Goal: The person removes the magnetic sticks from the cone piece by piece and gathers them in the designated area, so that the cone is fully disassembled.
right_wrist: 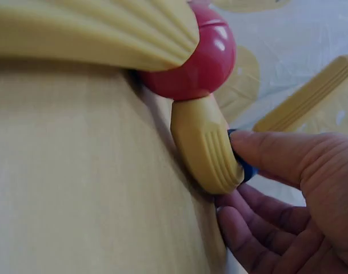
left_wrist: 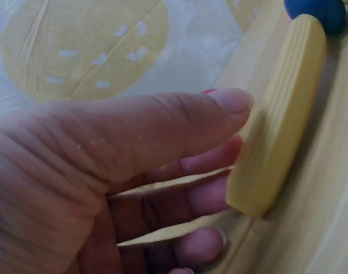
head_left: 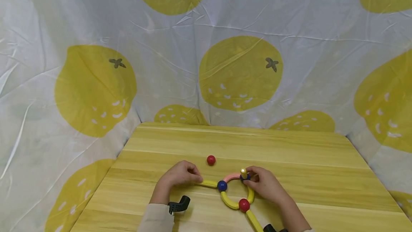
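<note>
A ring of curved toy building rods joined by balls lies on the table. It has a pink curved rod (head_left: 231,177), yellow curved rods (head_left: 229,201), a left blue ball (head_left: 222,185), and a red ball (head_left: 244,205) at the near side. My left hand (head_left: 181,174) pinches the outer end of a straight yellow rod (left_wrist: 282,114) that runs to the left blue ball. With thumb and fingers, my right hand (head_left: 266,186) holds the right blue ball (right_wrist: 248,170), from which another yellow rod (right_wrist: 308,94) stands up. The right fingers partly hide that ball.
A loose red ball (head_left: 211,160) sits beyond the ring. From the ring's red ball, a straight yellow rod (head_left: 253,220) reaches toward the near edge, close to the right wrist camera (head_left: 269,228). A lemon-print cloth (head_left: 173,63) hangs behind the wooden table (head_left: 154,146).
</note>
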`<state>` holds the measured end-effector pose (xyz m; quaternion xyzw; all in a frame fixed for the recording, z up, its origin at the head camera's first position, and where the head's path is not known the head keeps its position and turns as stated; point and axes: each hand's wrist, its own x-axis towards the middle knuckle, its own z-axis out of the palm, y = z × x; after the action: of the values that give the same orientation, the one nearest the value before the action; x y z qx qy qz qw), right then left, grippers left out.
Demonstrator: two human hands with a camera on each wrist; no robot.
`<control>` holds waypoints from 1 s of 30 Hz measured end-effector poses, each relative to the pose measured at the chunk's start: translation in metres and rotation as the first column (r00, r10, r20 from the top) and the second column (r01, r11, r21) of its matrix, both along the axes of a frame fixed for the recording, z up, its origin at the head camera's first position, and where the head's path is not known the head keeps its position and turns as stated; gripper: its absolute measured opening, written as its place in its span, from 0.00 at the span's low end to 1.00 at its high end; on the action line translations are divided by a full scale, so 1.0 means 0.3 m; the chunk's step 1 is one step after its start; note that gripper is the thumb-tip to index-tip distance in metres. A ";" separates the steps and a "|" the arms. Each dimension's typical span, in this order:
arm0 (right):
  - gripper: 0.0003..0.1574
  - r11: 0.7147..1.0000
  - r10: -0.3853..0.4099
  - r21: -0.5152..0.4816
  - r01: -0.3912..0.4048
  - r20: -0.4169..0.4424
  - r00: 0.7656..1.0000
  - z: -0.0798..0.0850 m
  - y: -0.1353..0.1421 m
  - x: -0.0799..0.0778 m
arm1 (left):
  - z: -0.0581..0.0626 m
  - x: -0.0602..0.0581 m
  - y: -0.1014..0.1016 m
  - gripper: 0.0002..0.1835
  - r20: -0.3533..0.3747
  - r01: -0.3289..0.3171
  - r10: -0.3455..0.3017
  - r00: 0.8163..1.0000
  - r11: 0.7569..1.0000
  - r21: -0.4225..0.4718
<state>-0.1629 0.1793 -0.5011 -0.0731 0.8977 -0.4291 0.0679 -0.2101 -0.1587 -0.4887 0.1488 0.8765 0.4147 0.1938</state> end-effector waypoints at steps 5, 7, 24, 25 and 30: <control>0.19 0.999 0.034 -0.034 -0.034 -0.013 0.999 -0.012 -0.005 -0.003 | 0.030 0.012 0.007 0.11 -0.003 0.002 -0.002 1.000 0.999 -0.046; 0.19 0.998 0.040 -0.041 -0.041 -0.015 0.999 -0.014 -0.008 -0.003 | 0.046 0.018 0.016 0.11 -0.012 0.008 -0.008 1.000 0.999 -0.042; 0.16 0.990 0.139 -0.007 -0.141 -0.129 0.982 -0.024 -0.018 0.002 | 0.103 0.117 0.288 0.27 -0.338 0.379 -0.308 0.889 0.910 0.167; 0.16 0.989 0.146 -0.006 -0.148 -0.134 0.980 -0.024 -0.018 0.003 | 0.100 0.121 0.298 0.26 -0.349 0.395 -0.321 0.880 0.904 0.164; 0.14 0.985 0.171 0.007 -0.171 -0.137 0.976 -0.021 -0.021 0.008 | 0.091 0.131 0.329 0.16 -0.367 0.433 -0.353 0.861 0.887 0.162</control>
<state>-0.1605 0.1731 -0.5075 -0.1795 0.8895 -0.4180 0.0425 -0.1709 -0.0600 -0.4613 0.4144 0.7907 0.4377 0.1073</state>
